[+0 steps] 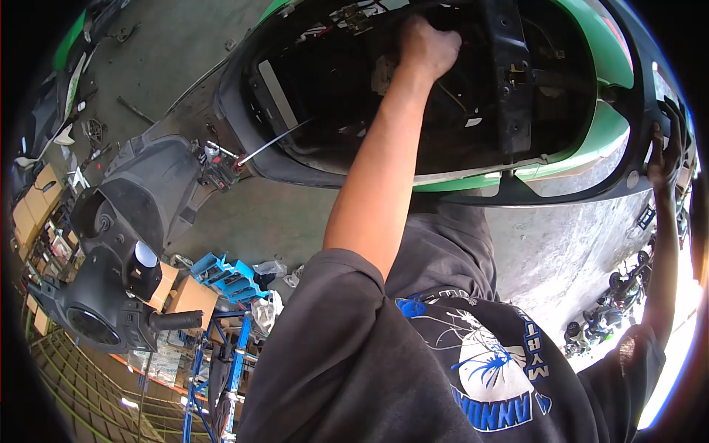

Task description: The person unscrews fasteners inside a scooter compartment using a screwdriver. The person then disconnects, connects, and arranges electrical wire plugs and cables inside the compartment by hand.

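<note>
My left hand (430, 49) is closed in a fist inside the dark opening of a scooter body (288, 167) with green side panels (605, 136). Its fingers face away from me, so whatever they hold is hidden. A black crossbar (512, 88) spans the opening just right of that hand. At the far right, my right hand (668, 144) rests against the outer edge of the black grab rail (641, 166), its fingers stretched out and apart. A slim metal rod (275, 142) lies across the front rim of the opening.
Left of me are the scooter's dark front cowl and handlebar with a black grip (176, 320). Below stand a blue plastic crate (229, 279), a cardboard box (190, 299) and a blue metal frame (238, 362). Parts lie along the left floor; motorcycles (609, 314) stand at right.
</note>
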Available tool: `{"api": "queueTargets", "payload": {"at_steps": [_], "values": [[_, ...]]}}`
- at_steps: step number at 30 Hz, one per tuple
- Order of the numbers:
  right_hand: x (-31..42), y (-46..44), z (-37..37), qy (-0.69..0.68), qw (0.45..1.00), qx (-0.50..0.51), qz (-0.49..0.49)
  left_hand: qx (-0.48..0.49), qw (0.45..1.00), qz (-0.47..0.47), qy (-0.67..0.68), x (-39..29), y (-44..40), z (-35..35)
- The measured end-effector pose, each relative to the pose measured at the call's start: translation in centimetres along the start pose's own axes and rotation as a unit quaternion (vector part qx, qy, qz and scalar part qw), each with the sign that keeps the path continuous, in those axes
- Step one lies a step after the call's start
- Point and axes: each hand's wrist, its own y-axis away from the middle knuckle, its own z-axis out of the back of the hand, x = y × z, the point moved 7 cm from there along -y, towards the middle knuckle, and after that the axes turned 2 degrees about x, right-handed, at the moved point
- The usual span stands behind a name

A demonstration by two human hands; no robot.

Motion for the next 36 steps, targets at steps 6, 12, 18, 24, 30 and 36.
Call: {"api": "queueTargets", "payload": {"at_steps": [6,12,18,24,30,36], "values": [[0.0,0.4,0.0,0.014,1.0,0.006,-0.009,-0.086,0.993,-0.064,-0.058,-1.2,0.3,-2.5],[-0.3,0.4,0.0,-0.001,1.0,0.015,-0.012,-0.07,0.991,-0.075,-0.087,-6.1,0.7,1.5],[-0.8,0.6,-0.1,-0.017,1.0,0.015,-0.002,-0.038,0.991,0.085,-0.099,-5.3,1.0,0.5],[0.5,0.0,0.4,-0.025,1.0,0.002,-0.018,0.131,0.954,-0.09,-0.252,-5.5,9.7,4.1],[0.9,0.0,0.5,-0.022,0.999,0.006,-0.028,0.264,0.95,-0.018,-0.165,-0.2,10.1,12.0],[0.5,0.2,0.4,0.012,1.0,-0.005,-0.019,0.196,0.921,-0.056,-0.331,5.7,6.6,7.2]]}}
